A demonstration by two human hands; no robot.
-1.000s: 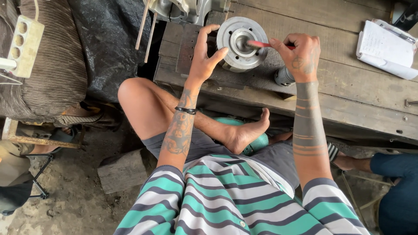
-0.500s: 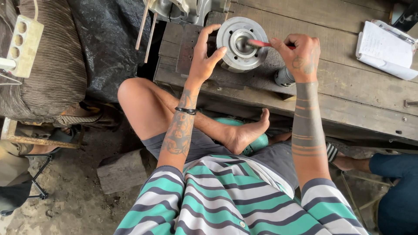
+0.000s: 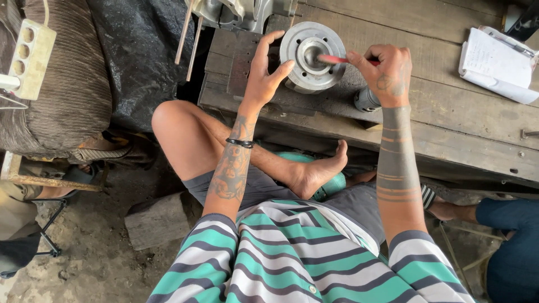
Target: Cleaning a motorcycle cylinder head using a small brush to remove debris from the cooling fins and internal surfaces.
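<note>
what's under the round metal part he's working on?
The round metal part sits on a worn wooden bench, steadied by the left hand. The right hand points a red tool into its centre bore. The underside is hidden.

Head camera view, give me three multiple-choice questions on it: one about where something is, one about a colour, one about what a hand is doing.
1. Where does the round metal part lie?
A. On the wooden bench
B. On the dirt floor
C. On the person's lap

2. What colour is the thin tool in the right hand?
A. Blue
B. Red
C. Yellow

3. What is the left hand doing?
A. Resting on the knee
B. Holding the paper pad
C. Bracing the rim of the round metal part

Answers:
1. A, the part sits on the planks of the wooden bench in front of the person.
2. B, the shaft that pokes from the fingers into the part's centre is red.
3. C, its thumb and fingers spread against the part's left edge, while the paper pad lies untouched at the far right.
</note>
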